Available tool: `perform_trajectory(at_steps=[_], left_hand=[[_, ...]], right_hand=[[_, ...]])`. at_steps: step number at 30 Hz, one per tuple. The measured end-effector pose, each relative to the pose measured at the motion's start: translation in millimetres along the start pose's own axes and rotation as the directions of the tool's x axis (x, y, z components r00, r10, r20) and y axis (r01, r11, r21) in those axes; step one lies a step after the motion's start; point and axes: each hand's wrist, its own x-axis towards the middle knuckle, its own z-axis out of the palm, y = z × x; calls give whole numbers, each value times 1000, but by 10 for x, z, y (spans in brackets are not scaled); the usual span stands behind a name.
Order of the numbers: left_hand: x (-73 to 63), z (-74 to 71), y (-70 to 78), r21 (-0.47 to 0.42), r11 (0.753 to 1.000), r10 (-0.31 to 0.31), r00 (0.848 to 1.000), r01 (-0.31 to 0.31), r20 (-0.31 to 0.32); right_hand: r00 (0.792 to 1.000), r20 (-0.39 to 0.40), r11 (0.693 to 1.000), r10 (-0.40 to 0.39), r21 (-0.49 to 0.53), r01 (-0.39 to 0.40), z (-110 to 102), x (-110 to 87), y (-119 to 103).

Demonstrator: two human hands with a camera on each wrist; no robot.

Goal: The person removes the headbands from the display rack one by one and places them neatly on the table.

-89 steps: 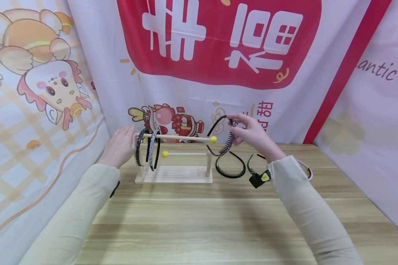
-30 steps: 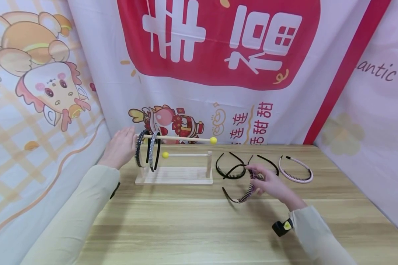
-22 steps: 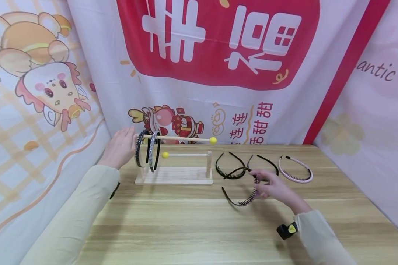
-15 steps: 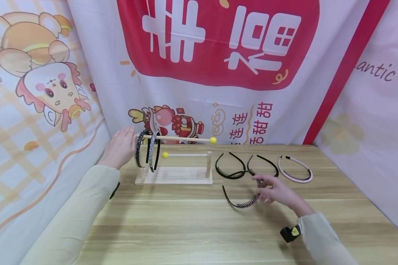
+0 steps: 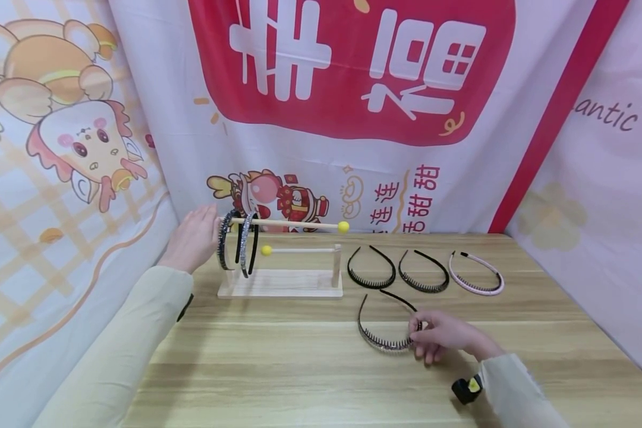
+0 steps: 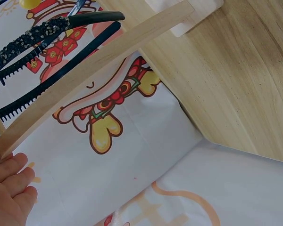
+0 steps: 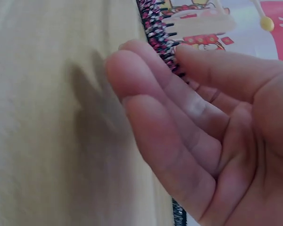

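In the head view, my right hand (image 5: 445, 336) pinches the right side of a toothed headband (image 5: 378, 343) low over the table. Its beads look pink and silver in the right wrist view, where the other fingers (image 7: 153, 129) are loosely bent. My left hand (image 5: 192, 238) holds the top of the left post of a wooden headband stand (image 5: 286, 290). The post (image 6: 89, 75) ends at my fingers in the left wrist view; the thumb is hidden. From the stand's upper rod hang a black beaded headband (image 5: 222, 245) and a silver sparkly headband (image 5: 244, 246).
Behind the held headband, a black headband (image 5: 371, 285), another dark headband (image 5: 429, 288) and a pink headband (image 5: 481, 290) lie in a row on the wooden table (image 5: 278, 368). A lower rod with a yellow ball (image 5: 266, 251) crosses the stand. Printed cloth (image 5: 321, 154) encloses the back and sides.
My right hand has brought the beaded headband from the upper rod's yellow tip down and right to just over the table, turning it flatter. My left hand has stayed at the stand.
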Motion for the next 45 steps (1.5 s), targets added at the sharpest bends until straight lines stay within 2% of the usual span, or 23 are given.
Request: perform_trajectory(at_steps=[4,9,24,36,45], left_hand=[[3,-3,2,-1,1000,-3,1000,3,2],[3,10,-3,5,1000,-3,1000,3,-5],[22,15,-10,12,1000,-6,1000,6,9],[15,12,-6,29,1000,-2,1000,1,5],[-6,-3,28,24,1000,7,1000,-6,-9]], right_hand=[[999,-2,999,41,-13,-41,59,23,14],[999,4,998,52,-30,-52,109,40,11],[999,34,999,35,-11,-35,90,68,10],[999,-32,999,-37,-38,36,-71,148,-276],[991,-119,995,-65,-87,55,-196,300,-682]])
